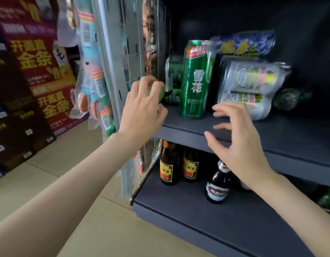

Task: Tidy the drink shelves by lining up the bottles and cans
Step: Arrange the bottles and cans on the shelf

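My left hand grips a green can at the left end of the upper shelf; my fingers hide most of the can. A tall green can stands upright just right of it. Behind sits a shrink-wrapped pack of green cans. My right hand hovers open over the shelf's front edge, fingers spread, touching nothing. On the lower shelf stand two dark bottles with yellow labels and a dark bottle with a white label, partly behind my right hand.
Wrapped packs of silver cans and a blue-yellow pack lie on the upper shelf at right. A wire rack with hanging snack packets flanks the shelf's left side. Printed cartons stand on the tiled floor at left.
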`<state>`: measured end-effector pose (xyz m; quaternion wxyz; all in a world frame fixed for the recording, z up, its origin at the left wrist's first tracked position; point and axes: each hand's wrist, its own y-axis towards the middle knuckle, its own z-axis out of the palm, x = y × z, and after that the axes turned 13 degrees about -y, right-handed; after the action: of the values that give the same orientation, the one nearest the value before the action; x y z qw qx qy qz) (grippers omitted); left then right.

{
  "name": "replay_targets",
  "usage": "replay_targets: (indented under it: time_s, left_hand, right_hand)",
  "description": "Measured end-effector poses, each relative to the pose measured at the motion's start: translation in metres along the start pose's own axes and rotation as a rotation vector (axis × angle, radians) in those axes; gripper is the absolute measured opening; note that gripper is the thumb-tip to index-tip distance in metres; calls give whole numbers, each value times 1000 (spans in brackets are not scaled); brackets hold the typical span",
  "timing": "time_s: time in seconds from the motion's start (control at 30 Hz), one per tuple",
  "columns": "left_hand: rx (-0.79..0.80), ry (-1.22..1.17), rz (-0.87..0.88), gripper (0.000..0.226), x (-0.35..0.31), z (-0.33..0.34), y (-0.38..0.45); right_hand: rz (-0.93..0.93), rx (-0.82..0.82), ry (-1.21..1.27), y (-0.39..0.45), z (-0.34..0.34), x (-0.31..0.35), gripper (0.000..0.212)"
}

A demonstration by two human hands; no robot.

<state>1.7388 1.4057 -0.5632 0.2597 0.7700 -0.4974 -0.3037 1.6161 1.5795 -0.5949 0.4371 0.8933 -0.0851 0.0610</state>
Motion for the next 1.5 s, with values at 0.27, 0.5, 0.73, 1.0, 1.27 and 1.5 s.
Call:
replay_targets:
  time_s: [0.27, 0.5, 0.73, 1.0, 1.27, 1.5]
  left_hand:
    - [349, 261, -301, 58, -1, -2, 47]
    - [302, 174, -459, 62, 2, 4, 38]
    - [-8, -364, -615, 38, 9, -13, 2]
    - [34, -1444, -767, 25, -41, -27, -11]
    - [212, -2088, -794, 34, -108, 3, 4]
    - [210, -2099, -703, 45, -127, 31, 10]
  right_hand:
    - [432, 247, 16, 71, 19, -3, 88]
    - [684, 170, 33, 86, 55, 1, 77]
    - [644, 123, 50, 56, 18, 3, 69]
    - [659, 56, 39, 15, -47, -22, 67]
    - [871, -54, -136, 1, -82, -73, 70]
    - [860, 28, -85, 7, -78, -98, 74]
